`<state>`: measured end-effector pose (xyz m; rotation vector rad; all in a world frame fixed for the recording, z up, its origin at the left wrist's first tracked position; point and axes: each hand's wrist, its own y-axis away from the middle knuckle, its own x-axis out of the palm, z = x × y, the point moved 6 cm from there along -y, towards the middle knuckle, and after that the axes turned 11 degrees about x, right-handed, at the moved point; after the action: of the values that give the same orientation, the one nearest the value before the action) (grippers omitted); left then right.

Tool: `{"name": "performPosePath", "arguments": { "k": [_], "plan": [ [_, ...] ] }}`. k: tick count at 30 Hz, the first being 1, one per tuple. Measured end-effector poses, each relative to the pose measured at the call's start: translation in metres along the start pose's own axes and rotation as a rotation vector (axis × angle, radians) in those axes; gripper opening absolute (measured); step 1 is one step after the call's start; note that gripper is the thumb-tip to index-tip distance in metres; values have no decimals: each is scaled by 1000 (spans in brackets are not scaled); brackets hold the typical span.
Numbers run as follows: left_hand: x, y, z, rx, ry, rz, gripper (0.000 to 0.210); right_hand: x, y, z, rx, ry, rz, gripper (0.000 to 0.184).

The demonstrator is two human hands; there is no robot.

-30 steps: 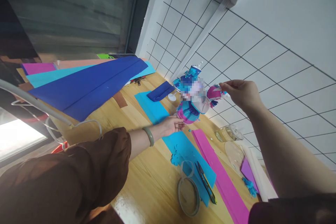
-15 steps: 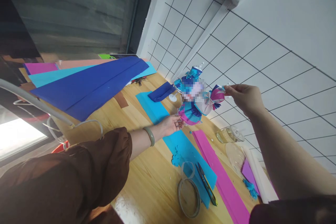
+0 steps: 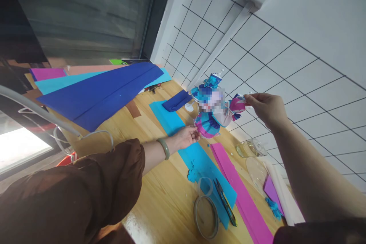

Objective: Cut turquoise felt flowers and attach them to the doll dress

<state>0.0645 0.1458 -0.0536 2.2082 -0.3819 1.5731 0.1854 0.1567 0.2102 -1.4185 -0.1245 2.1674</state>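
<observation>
- Pink-and-blue paper figure [image 3: 221, 117]: right of frame centre.
- Left hand [image 3: 185, 137]: fingers closed on its lower puff.
- Right hand [image 3: 267, 109]: well apart, pinching its right-hand tip.
- Black snips [image 3: 224, 201]: lower frame.

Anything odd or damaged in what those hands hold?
Odd square blocks blur the middle of the blue, pink and white paper figure held by the left hand and right hand, hiding details. No damage stands out.
</observation>
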Motion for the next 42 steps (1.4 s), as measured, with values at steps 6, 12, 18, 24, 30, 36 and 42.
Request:
{"name": "performPosePath", "arguments": {
  "k": [6,12,18,24,30,36,42],
  "plan": [
    [1,4,-1,-19,-28,3,4,3,1,3,-11,-31,9,31],
    [3,6,1,-35,-78,60,12,2,7,6,-53,-15,10,29],
    [3,6,3,-46,-118,69,11,3,16,9,-85,-30,58,30],
    [1,3,4,-44,-132,77,12,-1,22,7,-74,-44,43,31],
    [0,4,3,-44,-129,95,10,-14,40,-31,-18,-251,-52,36],
    [0,9,9,-125,-197,153,13,12,114,-71,-5,-294,174,34],
    [4,16,16,-164,-346,237,16,45,192,-103,18,-93,518,21]
  ]
}}
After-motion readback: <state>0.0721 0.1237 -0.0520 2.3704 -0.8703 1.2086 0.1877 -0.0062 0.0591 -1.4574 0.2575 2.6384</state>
